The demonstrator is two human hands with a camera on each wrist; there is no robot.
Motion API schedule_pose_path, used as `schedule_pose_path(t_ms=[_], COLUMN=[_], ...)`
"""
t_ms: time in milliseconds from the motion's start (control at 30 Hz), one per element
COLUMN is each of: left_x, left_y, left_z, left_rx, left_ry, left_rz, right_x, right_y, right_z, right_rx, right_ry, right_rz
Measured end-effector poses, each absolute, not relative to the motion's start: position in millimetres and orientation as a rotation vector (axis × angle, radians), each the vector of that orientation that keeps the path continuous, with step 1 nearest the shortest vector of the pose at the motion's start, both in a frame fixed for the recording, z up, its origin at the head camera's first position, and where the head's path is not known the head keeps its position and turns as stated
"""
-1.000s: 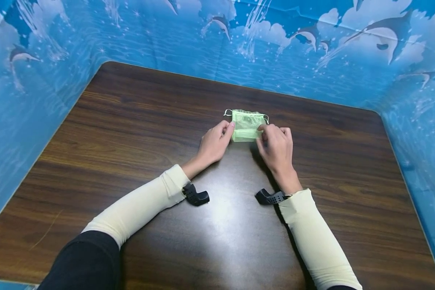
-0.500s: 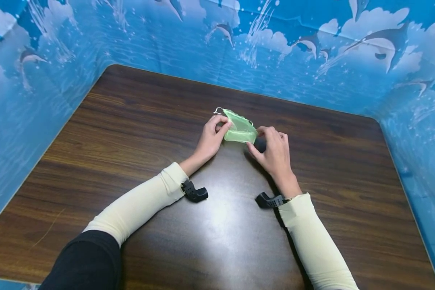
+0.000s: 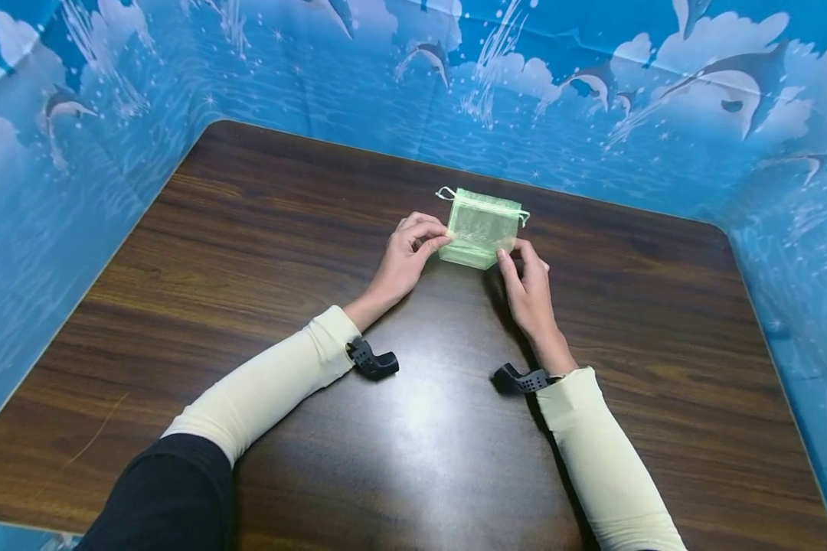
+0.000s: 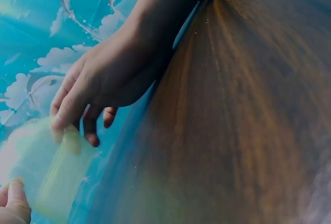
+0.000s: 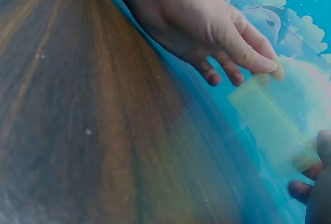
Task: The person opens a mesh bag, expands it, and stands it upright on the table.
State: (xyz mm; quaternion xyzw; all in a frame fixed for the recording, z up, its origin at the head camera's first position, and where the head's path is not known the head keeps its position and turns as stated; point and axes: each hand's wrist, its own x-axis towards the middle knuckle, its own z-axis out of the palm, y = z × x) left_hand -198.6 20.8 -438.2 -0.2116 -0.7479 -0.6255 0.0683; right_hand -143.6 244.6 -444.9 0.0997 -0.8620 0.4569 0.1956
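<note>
A small sheer green drawstring pouch (image 3: 484, 226) is held up between both hands, with its white cord loops at the top corners. My left hand (image 3: 403, 260) pinches its left edge between thumb and fingers. At the lower right corner, my right hand (image 3: 529, 295) grips the fabric with the thumb in front. The lower part of the pouch is folded over in a band. In the left wrist view the pouch (image 4: 62, 172) hangs from the left fingertips; in the right wrist view the right thumb (image 5: 258, 62) presses on the pouch (image 5: 279, 120).
A dark wood-grain table (image 3: 282, 229) lies beneath the hands. Blue cloth (image 3: 358, 84) printed with dolphins and clouds rises along its back and sides. Black wrist cameras sit on both cream sleeves (image 3: 269, 383).
The pouch has been tilted and turned, and now faces up more fully spread. My right hand has shifted its hold, its thumb now in front at the lower right corner.
</note>
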Motion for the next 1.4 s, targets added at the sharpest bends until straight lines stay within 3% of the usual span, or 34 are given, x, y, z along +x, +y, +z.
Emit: schedule_pose_path(t_ms=[400,1033,1400], left_x=[-199,-197,-202], left_y=[20,19,17], left_z=[-440,-442,-431], left_rx=[-0.759,-0.871,-0.781], left_ry=[-2.522,-2.415,-2.557], left_rz=[-1.715,-1.745,-2.265], right_x=[-145,-144,-142], right_y=[242,243,239], right_z=[-445,-446,-439], right_rx=[0.269,0.279,0.539], right_ry=[-2.409,-2.38,-2.002], right_rz=[1.292,1.288,1.119])
